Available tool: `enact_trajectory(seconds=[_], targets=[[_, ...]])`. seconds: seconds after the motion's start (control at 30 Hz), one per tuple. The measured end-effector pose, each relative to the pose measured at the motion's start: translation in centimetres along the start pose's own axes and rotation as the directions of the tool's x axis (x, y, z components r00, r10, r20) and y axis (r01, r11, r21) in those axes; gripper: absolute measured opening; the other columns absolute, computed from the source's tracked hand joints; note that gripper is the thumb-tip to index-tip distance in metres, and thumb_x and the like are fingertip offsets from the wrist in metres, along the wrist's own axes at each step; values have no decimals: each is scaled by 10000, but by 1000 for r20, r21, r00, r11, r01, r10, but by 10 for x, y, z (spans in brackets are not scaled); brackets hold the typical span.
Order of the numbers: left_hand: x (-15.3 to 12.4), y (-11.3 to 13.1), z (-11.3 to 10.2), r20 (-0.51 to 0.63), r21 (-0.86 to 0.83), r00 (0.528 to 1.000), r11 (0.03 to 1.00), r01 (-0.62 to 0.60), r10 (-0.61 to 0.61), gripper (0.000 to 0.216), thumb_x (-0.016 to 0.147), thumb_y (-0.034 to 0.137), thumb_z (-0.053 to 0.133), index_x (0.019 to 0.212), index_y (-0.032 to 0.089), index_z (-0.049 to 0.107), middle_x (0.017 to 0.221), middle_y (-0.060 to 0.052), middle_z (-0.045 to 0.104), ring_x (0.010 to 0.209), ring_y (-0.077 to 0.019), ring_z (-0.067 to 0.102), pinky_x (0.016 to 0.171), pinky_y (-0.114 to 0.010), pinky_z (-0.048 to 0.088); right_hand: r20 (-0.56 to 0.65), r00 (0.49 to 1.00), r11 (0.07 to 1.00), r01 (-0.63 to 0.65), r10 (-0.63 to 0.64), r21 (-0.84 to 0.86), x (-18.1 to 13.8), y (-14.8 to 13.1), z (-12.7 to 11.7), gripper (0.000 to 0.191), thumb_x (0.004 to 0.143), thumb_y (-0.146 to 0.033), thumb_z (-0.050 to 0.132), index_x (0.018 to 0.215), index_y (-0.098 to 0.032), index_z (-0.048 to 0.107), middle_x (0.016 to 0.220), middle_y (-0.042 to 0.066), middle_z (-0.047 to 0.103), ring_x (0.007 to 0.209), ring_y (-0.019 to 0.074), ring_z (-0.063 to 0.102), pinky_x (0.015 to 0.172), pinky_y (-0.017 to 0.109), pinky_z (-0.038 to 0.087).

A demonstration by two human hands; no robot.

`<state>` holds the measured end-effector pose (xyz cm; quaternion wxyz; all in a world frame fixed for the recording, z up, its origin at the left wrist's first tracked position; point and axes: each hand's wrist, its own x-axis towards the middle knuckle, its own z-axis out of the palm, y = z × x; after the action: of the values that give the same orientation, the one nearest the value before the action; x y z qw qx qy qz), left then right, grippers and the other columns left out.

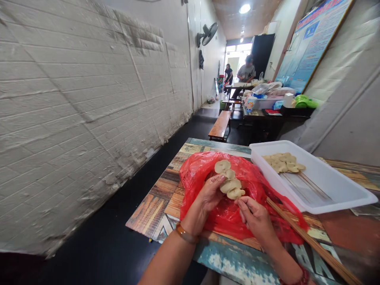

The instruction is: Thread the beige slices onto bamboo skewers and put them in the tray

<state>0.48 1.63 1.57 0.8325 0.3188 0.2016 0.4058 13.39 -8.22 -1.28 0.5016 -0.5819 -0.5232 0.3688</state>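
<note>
My left hand (211, 192) is closed on a row of pale, round, flat food slices (230, 185), with the thumb against their left side. At the lower end of the row my right hand (253, 215) is pinched shut, apparently on a thin skewer that its fingers mostly hide. Beneath both hands spreads a crumpled red plastic bag (194, 174). Just right of my right hand lies a bundle of long thin wooden skewers (314, 241), slanting across the bag and table. The white plastic tray (350, 194) holds similar slices (282, 162) on skewers.
The patterned wooden table (157, 202) ends at the left beside a dark floor and a white brick wall (89, 99). Beyond it stands a bench (220, 124). A farther table bears bags and a green item (304, 101). Two people (246, 72) are in the background.
</note>
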Motion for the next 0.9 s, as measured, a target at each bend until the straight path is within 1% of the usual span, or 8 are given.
enact_trajectory(seconds=[0.1, 0.27, 0.33, 0.53, 0.63, 0.73, 0.8, 0.9], targets=[[-1, -1, 3, 14, 13, 1000, 1000, -6, 6, 385, 649, 290, 764, 972, 128, 633, 901, -80, 656, 761, -167, 614, 710, -280, 495, -15, 1000, 1000, 17, -17, -1, 1, 2, 0, 361, 892, -489, 447, 855, -160, 592, 481, -73, 413, 416, 90, 385, 433, 210, 316], [5, -3, 0, -175, 129, 970, 980, -150, 171, 423, 586, 323, 802, 905, 97, 640, 842, -76, 665, 686, -144, 607, 663, -259, 475, 36, 998, 999, -49, 50, -22, 1, 1, 2, 373, 883, -506, 450, 913, -161, 587, 483, -77, 431, 380, 87, 392, 415, 209, 314], [6, -2, -1, -205, 137, 956, 973, -184, 209, 414, 594, 333, 795, 898, 97, 640, 816, -66, 662, 662, -132, 597, 640, -248, 469, 34, 999, 998, -40, 42, -39, 1, 0, 3, 371, 886, -503, 443, 915, -162, 588, 474, -79, 424, 381, 90, 392, 417, 212, 314], [-1, 4, 7, -44, 9, 995, 996, -90, 91, 335, 667, 293, 748, 940, 131, 640, 876, -74, 667, 724, -159, 620, 674, -267, 497, -1, 1000, 1000, -5, 5, 2, 1, 1, 3, 348, 892, -484, 448, 886, -165, 587, 471, -80, 400, 409, 89, 379, 431, 210, 310], [-4, 2, 10, -16, -17, 996, 996, -86, 86, 296, 688, 267, 734, 947, 151, 650, 913, -82, 673, 804, -184, 638, 722, -266, 493, 13, 1000, 999, -19, 18, 49, 0, 2, 4, 349, 892, -485, 449, 914, -163, 582, 471, -84, 393, 400, 84, 359, 415, 205, 292], [-5, -2, 10, 14, -7, 998, 999, -53, 53, 322, 715, 315, 709, 981, 149, 637, 931, -108, 674, 863, -237, 651, 712, -296, 503, 36, 999, 997, -34, 32, 67, 0, 4, 5, 348, 891, -487, 448, 912, -164, 576, 473, -85, 397, 386, 79, 351, 404, 202, 285], [-4, -4, 11, 6, -8, 999, 999, -43, 43, 367, 705, 342, 714, 992, 133, 620, 906, -120, 676, 827, -246, 661, 678, -308, 513, 51, 998, 997, -44, 41, 61, 0, 5, 5, 348, 893, -487, 444, 926, -166, 575, 469, -87, 401, 373, 79, 355, 398, 202, 287], [-2, -5, 11, -84, 1, 992, 995, -96, 95, 429, 664, 345, 748, 995, 112, 604, 842, -109, 681, 750, -228, 667, 660, -313, 518, 49, 998, 999, -38, 37, 8, 0, 7, 6, 343, 895, -479, 445, 946, -169, 581, 474, -85, 413, 376, 84, 384, 408, 204, 304]])
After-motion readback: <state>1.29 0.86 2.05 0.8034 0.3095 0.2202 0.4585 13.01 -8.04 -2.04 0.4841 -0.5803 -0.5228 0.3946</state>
